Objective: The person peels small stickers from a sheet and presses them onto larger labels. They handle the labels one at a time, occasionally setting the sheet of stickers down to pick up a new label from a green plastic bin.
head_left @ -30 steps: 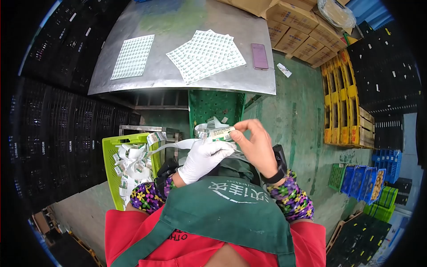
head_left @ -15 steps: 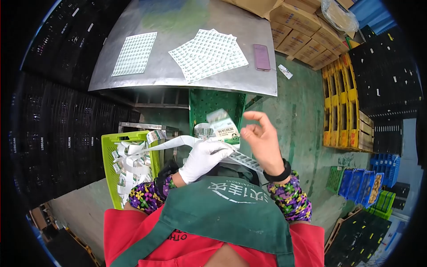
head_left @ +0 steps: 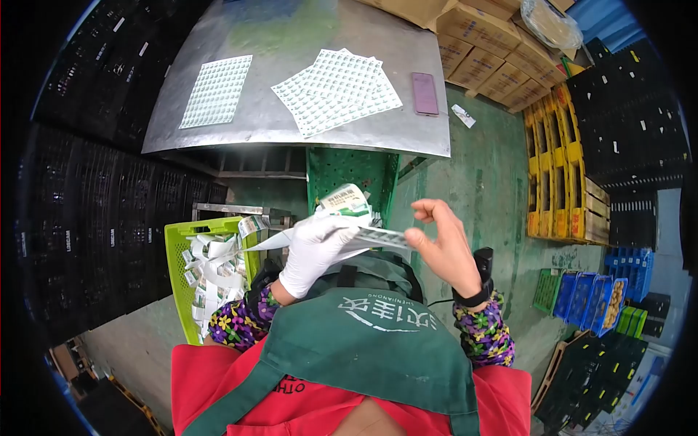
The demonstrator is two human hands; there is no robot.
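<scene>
My left hand [head_left: 313, 247], in a white glove, is closed on a strip of printed labels [head_left: 347, 202] with green and white faces. A narrow sheet of small stickers [head_left: 384, 237] also sticks out to the right from that grip. The bare right hand [head_left: 447, 247] is at the sheet's right end, thumb tip close to it, with thumb and fingers apart. White backing trails left from the gloved hand toward a lime-green crate [head_left: 174, 236], which holds a heap of curled label strips [head_left: 214, 269].
Sticker sheets [head_left: 338, 94] and a phone [head_left: 425, 93] lie on the metal table [head_left: 276, 134] ahead. Under its edge stands a dark green crate [head_left: 349, 171]. Black crates [head_left: 87, 225] are stacked at left; cartons [head_left: 487, 65] and yellow pallets [head_left: 556, 174] stand at right.
My right hand has moved slightly right and down to the sticker sheet's end. The left hand has shifted a little left, and the printed labels above it have tilted lower.
</scene>
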